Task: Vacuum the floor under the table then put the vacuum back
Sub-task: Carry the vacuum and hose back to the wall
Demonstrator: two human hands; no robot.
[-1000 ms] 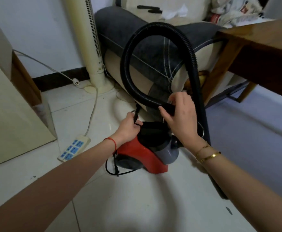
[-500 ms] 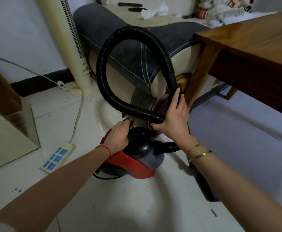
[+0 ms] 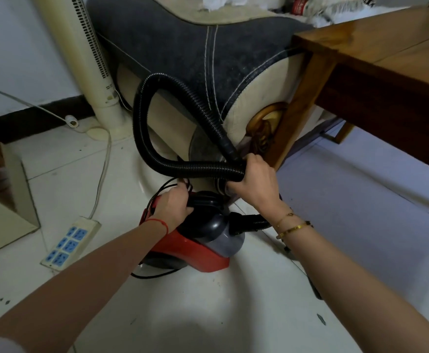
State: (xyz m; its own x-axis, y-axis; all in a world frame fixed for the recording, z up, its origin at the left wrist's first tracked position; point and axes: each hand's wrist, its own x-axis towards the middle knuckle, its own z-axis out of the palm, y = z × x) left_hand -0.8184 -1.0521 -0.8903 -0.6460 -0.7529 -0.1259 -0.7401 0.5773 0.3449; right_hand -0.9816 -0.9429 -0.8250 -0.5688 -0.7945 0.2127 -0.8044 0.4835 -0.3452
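Note:
A small red and grey canister vacuum (image 3: 208, 250) sits on the white tiled floor in front of a sofa. Its black ribbed hose (image 3: 147, 138) rises in a loop against the sofa's arm and crosses over itself. My right hand (image 3: 252, 182) grips the hose at that crossing. My left hand (image 3: 174, 202) is curled over the black handle on top of the vacuum, with the thin black power cord (image 3: 162, 189) bunched at its fingers. The wooden table (image 3: 376, 72) stands at the right; part of the hose lies hidden behind my right forearm.
A cream tower fan (image 3: 88, 59) stands at the back left beside the dark blue and beige sofa (image 3: 188, 47). A white power strip (image 3: 70, 242) with blue sockets lies on the floor at the left. A pale cabinet (image 3: 2, 220) fills the left edge. A lilac rug (image 3: 376, 205) lies under the table.
My right hand has closed round the crossed hose and the loop has dropped lower. My left hand moved from the cord onto the vacuum's handle. The view moved nearer to the sofa.

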